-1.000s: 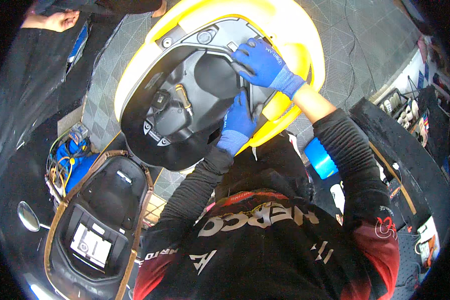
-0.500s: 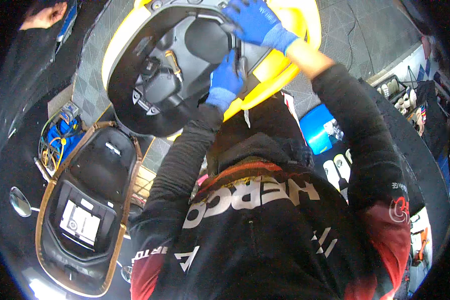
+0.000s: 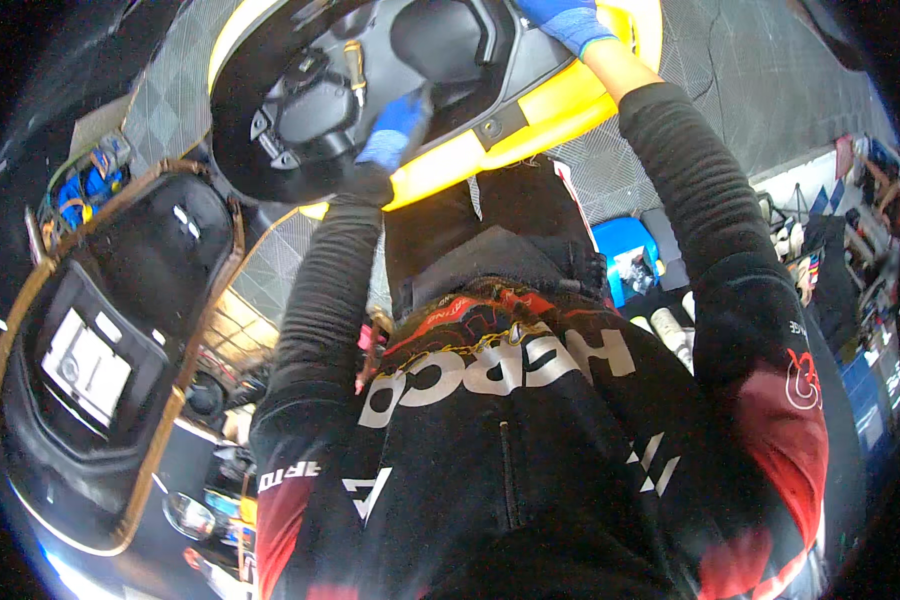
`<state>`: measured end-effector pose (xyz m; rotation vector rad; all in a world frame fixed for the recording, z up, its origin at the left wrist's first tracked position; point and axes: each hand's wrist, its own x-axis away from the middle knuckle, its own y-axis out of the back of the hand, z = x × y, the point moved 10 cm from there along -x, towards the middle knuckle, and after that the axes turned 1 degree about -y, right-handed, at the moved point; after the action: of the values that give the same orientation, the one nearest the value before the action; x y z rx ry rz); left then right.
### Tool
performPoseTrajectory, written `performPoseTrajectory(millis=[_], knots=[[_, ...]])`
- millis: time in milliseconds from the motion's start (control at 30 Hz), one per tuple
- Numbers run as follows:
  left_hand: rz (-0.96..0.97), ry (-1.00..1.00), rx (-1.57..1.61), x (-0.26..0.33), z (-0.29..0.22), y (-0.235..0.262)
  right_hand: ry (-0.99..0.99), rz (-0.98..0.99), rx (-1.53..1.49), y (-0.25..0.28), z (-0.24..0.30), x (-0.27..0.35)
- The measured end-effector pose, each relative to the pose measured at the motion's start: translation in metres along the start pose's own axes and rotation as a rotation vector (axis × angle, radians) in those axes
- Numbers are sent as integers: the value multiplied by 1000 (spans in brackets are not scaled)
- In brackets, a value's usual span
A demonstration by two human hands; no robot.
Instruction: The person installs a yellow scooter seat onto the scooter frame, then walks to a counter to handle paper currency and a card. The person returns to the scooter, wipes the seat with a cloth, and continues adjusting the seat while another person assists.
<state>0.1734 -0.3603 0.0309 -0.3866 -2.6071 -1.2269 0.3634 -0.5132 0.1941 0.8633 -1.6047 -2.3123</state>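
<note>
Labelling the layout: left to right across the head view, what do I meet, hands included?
Brown-edged black shell → screwdriver → left hand → right hand → blue container.

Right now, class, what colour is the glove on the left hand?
The left glove is mostly blue, best seen in the head view.

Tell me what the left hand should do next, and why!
Maybe the left hand should pick up the screwdriver, because it lies close by in the black tub, while the right hand is partly out of the picture.
</note>
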Motion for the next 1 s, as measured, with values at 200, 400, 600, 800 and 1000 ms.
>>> performPoseTrajectory(millis=[200, 400, 600, 800, 1000], knots=[[53, 463, -28, 106, 144, 69, -5, 1, -45, 1, 69, 56], [-110, 274, 122, 117, 159, 74, -248, 86, -62, -30, 59, 77], [-7, 440, 219, 130, 203, 51, 99, 149, 112, -43, 98, 76], [-134, 367, 139, 128, 197, 90, 75, 177, 144, -34, 110, 69], [-722, 344, -494, 171, 270, 230, 396, 426, 37, -47, 146, 59]])
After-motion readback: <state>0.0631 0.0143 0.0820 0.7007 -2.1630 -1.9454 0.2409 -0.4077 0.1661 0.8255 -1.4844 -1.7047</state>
